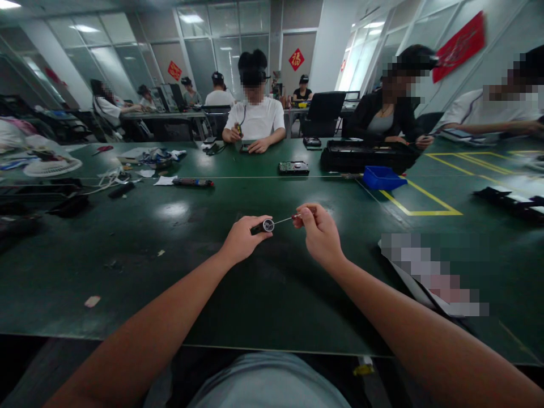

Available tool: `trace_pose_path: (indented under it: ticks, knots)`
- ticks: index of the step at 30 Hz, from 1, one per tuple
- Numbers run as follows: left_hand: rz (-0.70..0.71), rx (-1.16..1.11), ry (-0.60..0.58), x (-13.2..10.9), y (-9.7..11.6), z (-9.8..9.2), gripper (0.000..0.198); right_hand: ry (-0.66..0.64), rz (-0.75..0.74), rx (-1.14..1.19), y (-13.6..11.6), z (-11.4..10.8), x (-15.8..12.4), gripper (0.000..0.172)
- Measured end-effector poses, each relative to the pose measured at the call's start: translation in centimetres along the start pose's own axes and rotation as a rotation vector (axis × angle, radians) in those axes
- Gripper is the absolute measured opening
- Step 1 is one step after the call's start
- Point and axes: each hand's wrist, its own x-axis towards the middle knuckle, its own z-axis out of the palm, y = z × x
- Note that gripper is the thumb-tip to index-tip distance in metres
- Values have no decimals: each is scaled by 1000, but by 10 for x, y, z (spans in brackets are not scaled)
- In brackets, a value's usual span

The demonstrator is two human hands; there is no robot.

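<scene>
Bare forearms (159, 314) cross the green table (272, 306). Left hand (243, 239) clasps a dark cylinder (268, 225); right hand (319, 235) pinches a screwdriver (294, 217) at its rim.

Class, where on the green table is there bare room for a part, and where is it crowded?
Bare: the smooth green tabletop between two bare forearms, from the left hand and right hand to the near edge; also inside the yellow lines beside the blue plastic bin. Crowded: the far left, with a round white piece, pale cables, black parts.
</scene>
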Motion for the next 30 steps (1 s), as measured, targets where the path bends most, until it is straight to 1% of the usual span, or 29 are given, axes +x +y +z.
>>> trace_pose_path:
  ticks: [6, 13, 18, 22, 24, 27, 28, 30]
  knots:
    - [1, 6, -8, 0, 2, -1, 42, 0, -10, -54, -1, -1, 0, 23]
    - [-4, 17, -25, -1, 2, -1, 42, -13, -24, -236, -9, -6, 0, 32]
    - [-9, 19, -24, -1, -1, -1, 42, -87, -105, -193, -8, -6, -1, 18]
    - [-10, 15, -10, -1, -3, -1, 41, -149, -115, -182, -8, -5, -2, 12]
    - [-5, 11, -11, -1, -4, -1, 41, -165, -101, -186, -9, -5, -2, 16]
    - [4, 8, -9, -1, -5, 0, 41, -161, -78, -234, -11, -5, -3, 29]
    - [6, 7, -8, -1, -5, 0, 41, -152, -78, -249, -11, -5, -3, 30]
    - [4, 7, -4, 0, -5, 0, 41, -137, -92, -254, -10, -5, -4, 27]
